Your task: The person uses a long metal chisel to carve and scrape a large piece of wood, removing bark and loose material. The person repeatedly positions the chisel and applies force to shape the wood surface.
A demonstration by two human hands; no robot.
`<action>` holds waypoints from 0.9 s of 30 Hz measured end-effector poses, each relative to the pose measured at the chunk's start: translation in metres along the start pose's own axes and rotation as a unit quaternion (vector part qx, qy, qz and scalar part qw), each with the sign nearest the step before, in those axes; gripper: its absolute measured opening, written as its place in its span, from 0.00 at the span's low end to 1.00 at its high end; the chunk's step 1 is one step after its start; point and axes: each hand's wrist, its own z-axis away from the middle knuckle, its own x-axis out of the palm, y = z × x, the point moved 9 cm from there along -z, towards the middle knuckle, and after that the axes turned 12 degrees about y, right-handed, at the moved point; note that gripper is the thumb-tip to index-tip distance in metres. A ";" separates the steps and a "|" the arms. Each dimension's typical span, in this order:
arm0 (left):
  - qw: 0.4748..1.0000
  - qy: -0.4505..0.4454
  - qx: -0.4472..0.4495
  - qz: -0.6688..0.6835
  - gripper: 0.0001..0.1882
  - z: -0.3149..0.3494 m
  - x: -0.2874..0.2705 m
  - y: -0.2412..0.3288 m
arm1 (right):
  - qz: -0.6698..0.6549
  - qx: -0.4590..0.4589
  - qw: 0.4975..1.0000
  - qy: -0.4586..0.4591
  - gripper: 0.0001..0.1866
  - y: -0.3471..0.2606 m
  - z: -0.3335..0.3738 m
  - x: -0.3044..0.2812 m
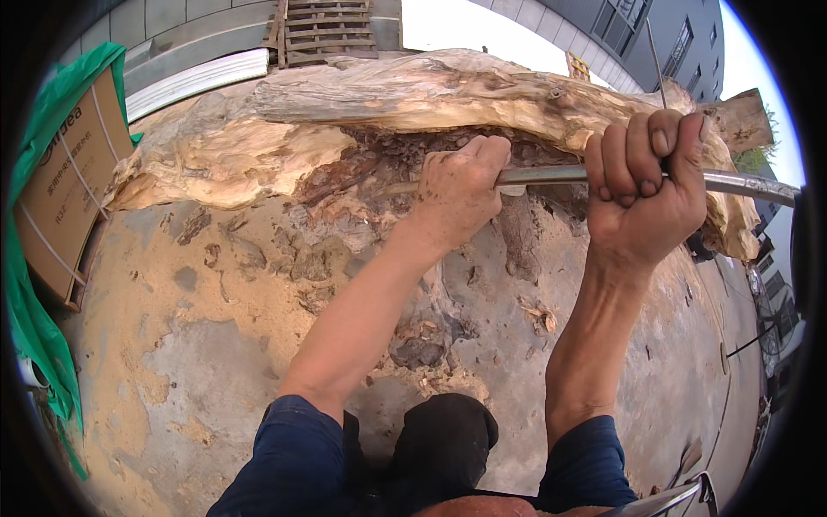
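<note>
A long silvery metal pole runs sideways in front of me, its right end reaching the picture's edge. My left hand is wrapped round it near the middle, knuckles up. Farther right, my right hand grips the same pole in a fist, palm side toward me. Left of my left hand a narrow brownish length shows against the bark; whether it belongs to the pole I cannot tell. Just beyond my hands lies a big, mostly stripped log, with dark rough bark in its hollow. The pole's working end is not clearly visible.
Bark scraps and sawdust litter the concrete floor. A large cardboard box under a green tarp stands at left. Wooden pallets lean by the far wall. Another log end shows at right.
</note>
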 end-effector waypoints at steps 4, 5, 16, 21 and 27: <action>0.998 0.002 0.056 -0.004 0.24 -0.005 -0.007 0.015 | -0.008 -0.078 0.997 0.028 0.24 -0.024 0.037 -0.010; 0.997 0.008 0.074 0.000 0.25 -0.010 -0.005 0.023 | -0.005 -0.095 0.995 0.038 0.24 -0.034 0.040 -0.014; 0.970 0.161 0.171 -0.057 0.04 -0.003 -0.011 -0.006 | 0.001 -0.098 0.992 0.086 0.24 0.002 0.046 -0.025; 0.973 0.144 0.177 -0.042 0.04 -0.011 -0.024 0.017 | -0.012 -0.112 0.993 0.042 0.24 -0.023 0.054 -0.010; 0.974 0.137 0.174 -0.047 0.04 -0.014 -0.035 0.009 | 0.002 -0.123 0.992 0.029 0.24 -0.009 0.057 0.003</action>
